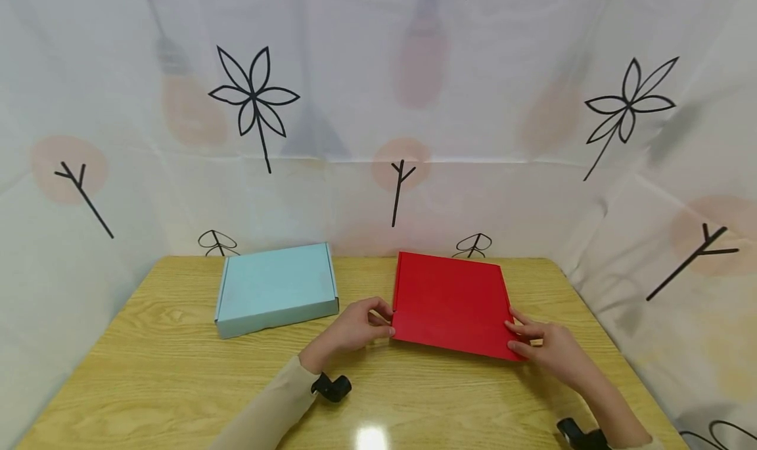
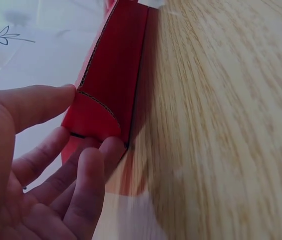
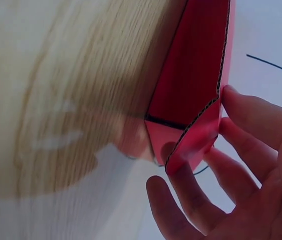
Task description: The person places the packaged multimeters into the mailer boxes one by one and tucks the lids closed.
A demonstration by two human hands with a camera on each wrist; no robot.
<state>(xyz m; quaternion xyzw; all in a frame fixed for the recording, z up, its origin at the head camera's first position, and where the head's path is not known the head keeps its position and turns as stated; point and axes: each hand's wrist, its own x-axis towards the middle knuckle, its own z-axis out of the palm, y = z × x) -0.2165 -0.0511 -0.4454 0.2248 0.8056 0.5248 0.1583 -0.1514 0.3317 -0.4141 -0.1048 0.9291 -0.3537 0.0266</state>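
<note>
A flat red cardboard box (image 1: 452, 305) lies on the table with its lid down and its front edge facing me. At its near left corner my left hand (image 1: 357, 325) holds it, thumb against the lid's edge and fingers around the front. My right hand (image 1: 550, 348) holds the near right corner in a similar way. Both wrist views show a rounded side flap, the left flap (image 2: 93, 120) and the right flap (image 3: 193, 135), standing out at the corners beside the fingers. The inside of the box is hidden.
A closed light blue cardboard box (image 1: 278, 282) lies left of the red one, towards the back of the wooden table (image 1: 148, 384). Behind the table and along both sides hangs a pale cloth (image 1: 349, 121) printed with flowers and twigs.
</note>
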